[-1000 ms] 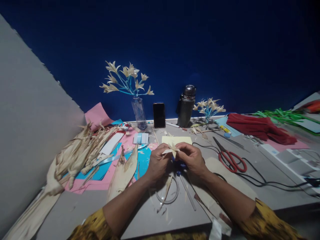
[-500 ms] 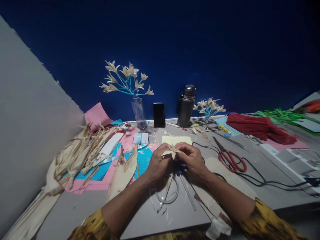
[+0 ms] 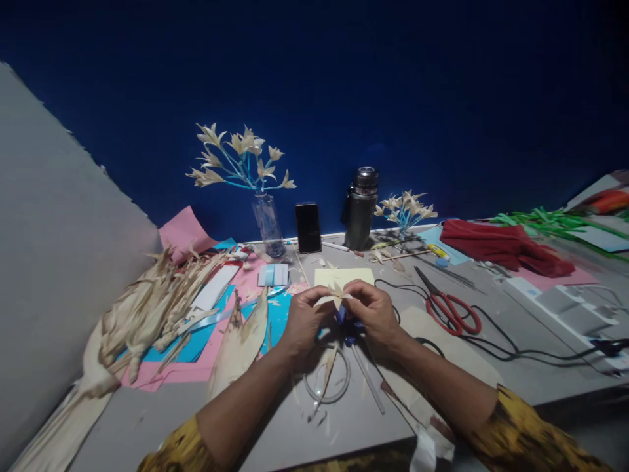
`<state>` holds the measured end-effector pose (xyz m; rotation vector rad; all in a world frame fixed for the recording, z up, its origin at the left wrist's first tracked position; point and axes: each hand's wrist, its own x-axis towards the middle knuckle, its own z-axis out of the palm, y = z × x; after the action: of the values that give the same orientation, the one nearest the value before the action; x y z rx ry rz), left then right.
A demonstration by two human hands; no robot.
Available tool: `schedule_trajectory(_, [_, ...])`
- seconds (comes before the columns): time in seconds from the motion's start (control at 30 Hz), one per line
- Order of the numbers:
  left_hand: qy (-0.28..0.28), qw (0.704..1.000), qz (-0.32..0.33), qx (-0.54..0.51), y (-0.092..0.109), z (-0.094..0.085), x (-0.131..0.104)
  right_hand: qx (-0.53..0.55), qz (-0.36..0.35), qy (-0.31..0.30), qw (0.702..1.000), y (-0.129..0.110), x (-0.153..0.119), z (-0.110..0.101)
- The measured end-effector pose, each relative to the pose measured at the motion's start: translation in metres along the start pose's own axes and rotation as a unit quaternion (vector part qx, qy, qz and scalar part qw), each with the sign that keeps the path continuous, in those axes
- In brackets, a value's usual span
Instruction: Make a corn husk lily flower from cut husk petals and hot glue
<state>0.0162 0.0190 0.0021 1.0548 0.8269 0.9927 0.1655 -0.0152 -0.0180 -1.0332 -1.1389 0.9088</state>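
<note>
A pale corn husk flower [image 3: 337, 297] with pointed petals is held between my two hands, over the front middle of the table. The fingers of my left hand [image 3: 305, 320] pinch its left side. On the other side, my right hand [image 3: 377, 313] grips it with thumb and fingers. Just below the flower sits a dark blue tool [image 3: 350, 333], partly hidden by my hands, with a clear glue stick [image 3: 368, 380] lying under it. Behind my hands is a pale yellow paper [image 3: 344, 276].
Dried husks [image 3: 142, 308] pile up at left over pink and blue paper. Husk flowers stand in a clear bottle [image 3: 269, 226], near a phone [image 3: 308, 228] and a flask [image 3: 361, 210]. Red-handled scissors [image 3: 449, 311], a black cable [image 3: 521, 357] and a red cloth [image 3: 501, 246] lie at right.
The view has shifted slightly. Both hands still hold the husk flower in nearly the same place, and a little more of the blue tool shows beneath it.
</note>
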Motion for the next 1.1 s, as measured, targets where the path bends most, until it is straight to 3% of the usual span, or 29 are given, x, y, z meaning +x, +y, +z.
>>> schedule_trajectory(0.27, [-0.115,0.993,0.016,0.019,-0.004,-0.017,0.012,0.011,-0.004,-0.037,0.999,-0.004,-0.002,-0.001])
schedule_trajectory(0.4, [-0.137,0.987,0.054,0.07,0.001,-0.02,0.014,0.033,-0.008,-0.051,0.998,-0.006,-0.004,-0.001])
schedule_trajectory(0.63, [-0.191,0.976,0.047,0.098,0.007,-0.025,0.017,0.037,-0.01,-0.059,0.998,-0.003,-0.007,-0.001])
schedule_trajectory(0.93, [-0.22,0.971,0.047,0.08,0.004,-0.032,0.021,-0.002,-0.003,-0.037,0.999,-0.002,-0.006,-0.003])
schedule_trajectory(1.1, [-0.168,0.984,0.003,0.06,0.0,-0.03,0.02,-0.043,-0.046,-0.041,0.997,-0.002,-0.004,-0.004])
